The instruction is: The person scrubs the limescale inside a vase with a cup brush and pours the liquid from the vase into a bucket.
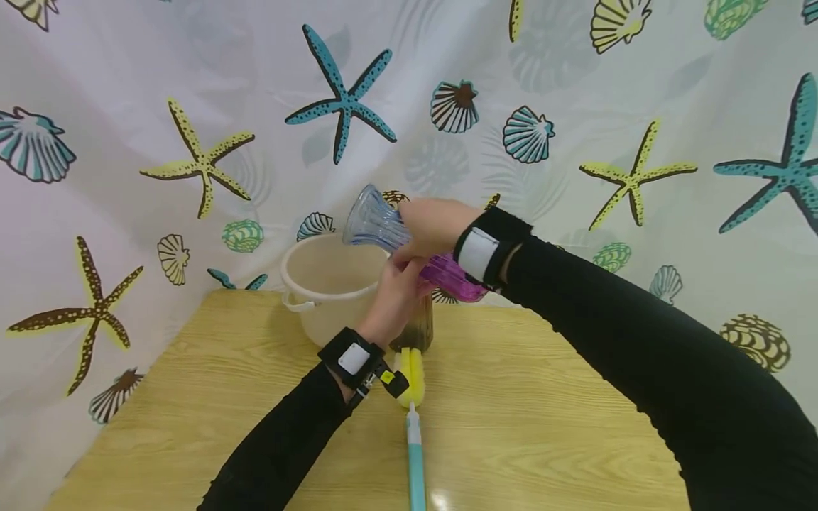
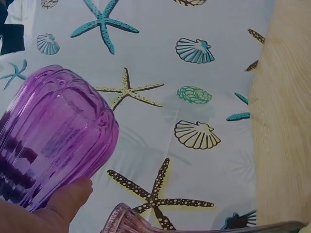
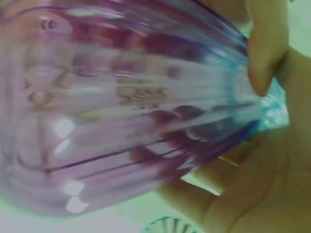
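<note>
A glass vase (image 1: 373, 221), with a clear blue flared neck and a purple body, is held tilted in the air. Its mouth points up and left, above the right part of a cream bucket (image 1: 295, 273). My right hand (image 1: 436, 223) grips the vase around its neck. From below, my left hand (image 1: 395, 298) holds the body, its thumb (image 2: 73, 199) against the purple glass (image 2: 63, 121) in the left wrist view. The right wrist view shows fingers through the ribbed glass (image 3: 121, 97). Behind my left hand stands a brownish glass vase (image 1: 420, 328), partly hidden.
A brush with a yellow head (image 1: 412, 376) and a teal handle (image 1: 416, 472) lies on the wooden table (image 1: 543, 411), in front of the brownish vase. A white curtain (image 1: 268, 64) printed with starfish and shells hangs behind the table and along its left side.
</note>
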`<state>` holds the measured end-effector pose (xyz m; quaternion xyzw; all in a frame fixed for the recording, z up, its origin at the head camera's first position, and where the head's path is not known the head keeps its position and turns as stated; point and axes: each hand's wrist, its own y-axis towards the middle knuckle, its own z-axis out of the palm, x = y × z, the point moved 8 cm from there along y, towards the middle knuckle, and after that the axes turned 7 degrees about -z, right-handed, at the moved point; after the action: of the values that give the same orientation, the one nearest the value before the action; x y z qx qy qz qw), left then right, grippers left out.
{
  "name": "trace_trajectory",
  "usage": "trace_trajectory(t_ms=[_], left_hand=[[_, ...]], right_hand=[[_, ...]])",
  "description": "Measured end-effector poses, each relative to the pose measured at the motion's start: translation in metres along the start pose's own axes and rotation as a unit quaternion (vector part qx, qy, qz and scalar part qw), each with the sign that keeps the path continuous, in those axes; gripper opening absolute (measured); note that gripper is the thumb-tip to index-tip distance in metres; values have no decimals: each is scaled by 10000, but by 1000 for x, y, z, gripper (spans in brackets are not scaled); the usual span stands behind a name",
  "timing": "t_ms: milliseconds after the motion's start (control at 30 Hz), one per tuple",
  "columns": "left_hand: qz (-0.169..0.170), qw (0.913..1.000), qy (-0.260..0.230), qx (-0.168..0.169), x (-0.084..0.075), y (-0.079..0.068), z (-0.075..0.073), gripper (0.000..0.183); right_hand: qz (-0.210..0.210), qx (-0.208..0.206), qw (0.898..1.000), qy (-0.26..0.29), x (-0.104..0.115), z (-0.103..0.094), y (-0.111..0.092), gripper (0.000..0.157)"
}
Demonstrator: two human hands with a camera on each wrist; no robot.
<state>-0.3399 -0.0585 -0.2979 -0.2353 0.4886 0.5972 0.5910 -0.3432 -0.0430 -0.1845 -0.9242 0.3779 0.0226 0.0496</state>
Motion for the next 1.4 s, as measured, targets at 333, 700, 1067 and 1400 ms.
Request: trace_trajectory(t_ms=[333,700,1067,1400], left_hand=[[689,9331,3526,145,-21,0,41,45],[17,8781,4784,78,34,9,50,73],[-262,8518,5221,-351,93,13,41,67],[-710,8161,5617,-1163,124,18,21,75]], right_hand=[[-48,-2061,9664,1533,-51,12,-74,65],[550,-3609,8926,2646,-106,91,-119,73],[972,-3980,8535,3219,-138,166,-105,77],[1297,-4055,8416,3324,-152,208,-78,77]])
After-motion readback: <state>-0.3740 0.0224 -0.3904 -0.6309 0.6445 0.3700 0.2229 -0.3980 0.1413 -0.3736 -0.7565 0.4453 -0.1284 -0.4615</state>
